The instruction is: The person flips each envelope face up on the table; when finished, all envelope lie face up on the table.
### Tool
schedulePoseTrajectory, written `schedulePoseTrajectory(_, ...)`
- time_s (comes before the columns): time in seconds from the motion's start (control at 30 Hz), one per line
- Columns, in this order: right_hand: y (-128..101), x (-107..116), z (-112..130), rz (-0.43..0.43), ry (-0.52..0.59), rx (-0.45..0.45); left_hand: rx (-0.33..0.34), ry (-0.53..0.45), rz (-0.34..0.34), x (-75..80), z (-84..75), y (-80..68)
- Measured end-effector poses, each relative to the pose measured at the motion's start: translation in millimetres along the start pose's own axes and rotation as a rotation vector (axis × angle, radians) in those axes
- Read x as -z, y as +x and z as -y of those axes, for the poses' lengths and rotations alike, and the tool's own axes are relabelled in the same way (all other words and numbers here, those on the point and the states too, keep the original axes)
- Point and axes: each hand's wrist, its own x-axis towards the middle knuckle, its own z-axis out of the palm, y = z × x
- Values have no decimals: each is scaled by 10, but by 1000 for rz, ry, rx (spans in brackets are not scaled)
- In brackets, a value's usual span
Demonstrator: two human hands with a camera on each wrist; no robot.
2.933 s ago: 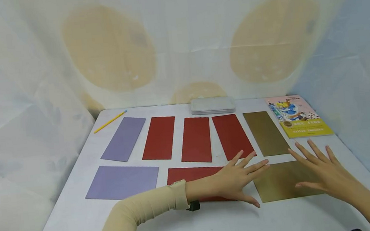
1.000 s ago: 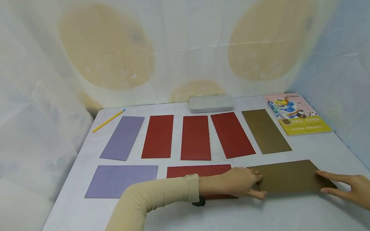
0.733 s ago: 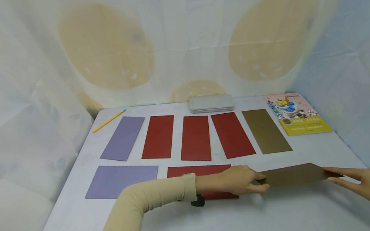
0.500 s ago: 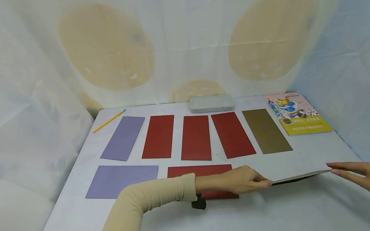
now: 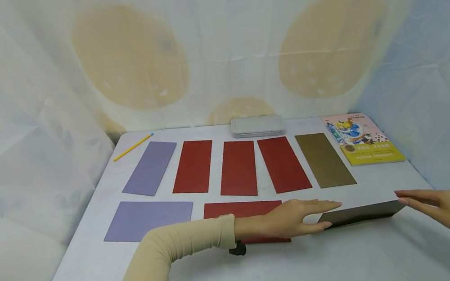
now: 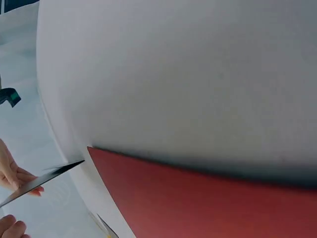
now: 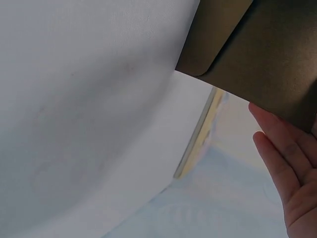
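A brown-gold envelope (image 5: 362,214) is held up over the table near its front right, tilted so that it looks narrow in the head view. Its flap side shows in the right wrist view, where the envelope (image 7: 267,59) fills the upper right. My right hand (image 5: 447,209) pinches its right end between fingertips and thumb. At the left end, my left hand (image 5: 293,219) has its fingers stretched out above the envelope, with the thumb tip at the lower left corner. A red envelope (image 5: 243,207) lies under my left wrist, partly covered by it.
Behind lie a row of one purple envelope (image 5: 150,168), three red ones and a brown-gold envelope (image 5: 325,160). Another purple envelope (image 5: 147,219) lies front left. At the back are a yellow pencil (image 5: 133,147), a pale flat case (image 5: 258,126) and a book (image 5: 365,139).
Both hands came down to the front brown-gold envelope, lifted it off the table and tipped it over past edge-on. Since half a second ago my left fingers have straightened from their pinch.
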Motion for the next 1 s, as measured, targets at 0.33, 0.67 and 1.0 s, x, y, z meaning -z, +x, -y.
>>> schedulePoseTrajectory(0.33,144,-62,28,-4,27,-1,-72,31,-81,-2,89,-12)
schedulePoseTrajectory(0.67,281,-168,-36,-99,41,63,53,166,-94,71,212,2)
schedulePoseTrajectory(1.0,316,-395,-138,-278,118,239,214,199,-35,122,277,5)
